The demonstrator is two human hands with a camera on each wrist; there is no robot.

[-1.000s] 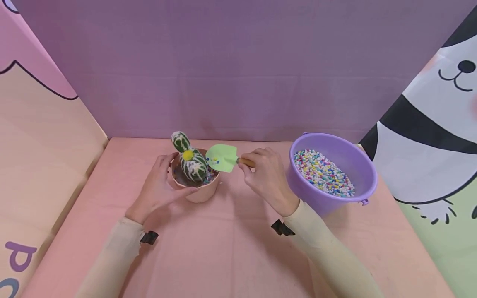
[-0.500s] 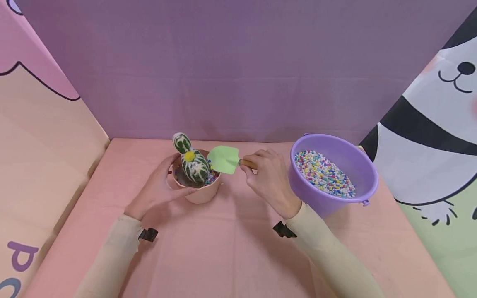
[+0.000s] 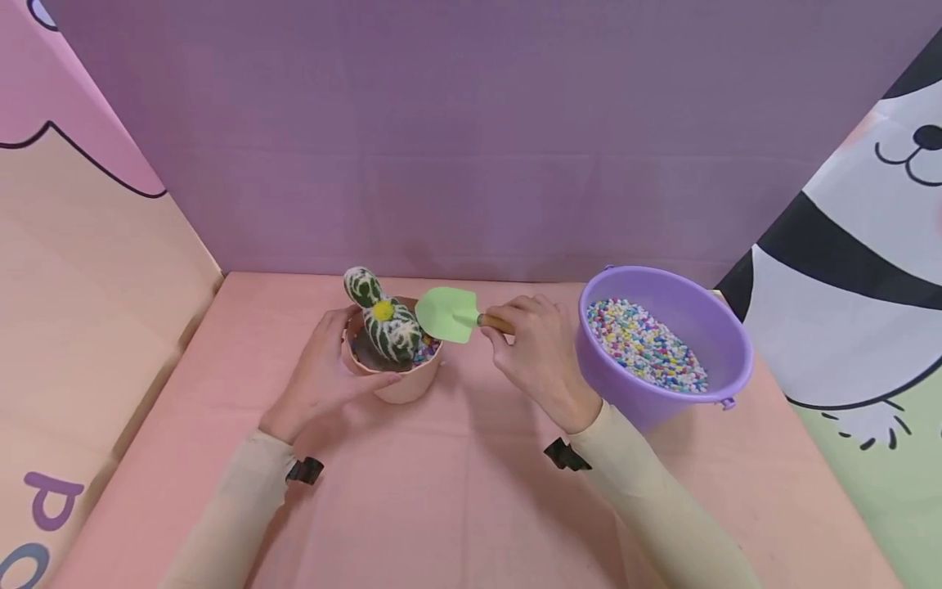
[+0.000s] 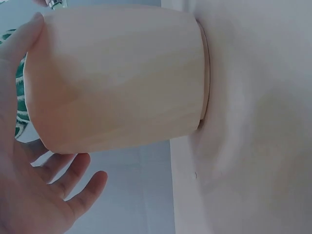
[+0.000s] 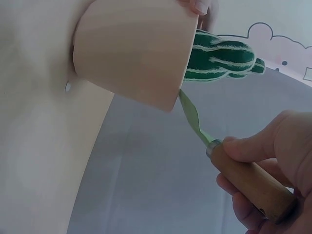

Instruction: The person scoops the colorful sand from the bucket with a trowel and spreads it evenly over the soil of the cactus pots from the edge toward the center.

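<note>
A light pink pot [image 3: 406, 384] stands on the table, a green cactus [image 3: 393, 334] with a yellow flower leaning in it beside coloured beads. My left hand [image 3: 316, 372] holds the pot by its rim, thumb in front and fingers round the left side. In my right hand [image 3: 540, 352] is the wooden handle [image 5: 251, 185] of a small trowel, whose light green blade [image 3: 447, 315] carries no visible beads. The blade's tip is at the pot's right rim, and in the right wrist view it meets the rim's edge.
A purple bucket [image 3: 640, 409] partly filled with multicoloured beads [image 3: 648, 348] stands to the right of my right hand. Behind is a purple cloth wall [image 3: 471, 147]; printed cloths hang at both sides. In the right wrist view a small pale bead [image 5: 68, 87] lies by the pot.
The few beads on the trowel blade have gone from it, and its blade has tilted slightly. The left hand keeps its hold on the pot. The head view has shifted a little.
</note>
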